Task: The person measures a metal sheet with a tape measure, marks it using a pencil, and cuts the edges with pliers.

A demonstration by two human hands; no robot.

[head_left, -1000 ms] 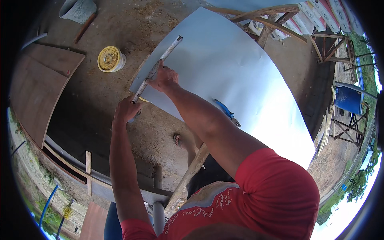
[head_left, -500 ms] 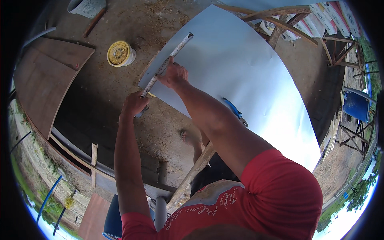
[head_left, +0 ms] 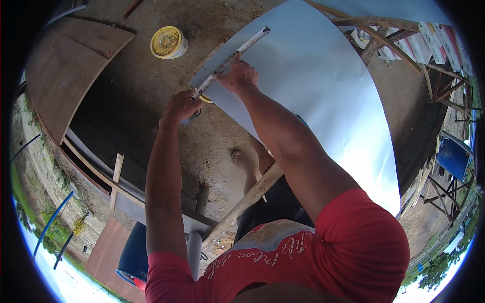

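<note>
A large pale metal-like sheet (head_left: 333, 111) lies in front of me, with a white, marked measuring strip (head_left: 252, 39) across its far-left edge. My left hand (head_left: 179, 107) is closed on the near end of the strip, just off the sheet's edge; a small dark object below that hand is unclear. My right hand (head_left: 240, 76) has index finger and thumb on the strip above the sheet, its other fingers curled. A blue-handled tool (head_left: 302, 120) on the sheet is mostly hidden behind my right forearm.
A yellow-lidded bucket (head_left: 166, 43) stands on the floor. Plywood panels (head_left: 70, 65) lie left, a blue barrel (head_left: 132, 247) lower left. A timber beam (head_left: 242, 202) runs before my body. Wooden trestles (head_left: 444, 91), stacked white-and-red sacks (head_left: 429, 45) and a blue object (head_left: 452, 159) are right.
The view has shifted, so my hands, the strip and the sheet sit higher and further right in it. The blue tool has become mostly hidden by my right arm. Both hands keep their places on the strip.
</note>
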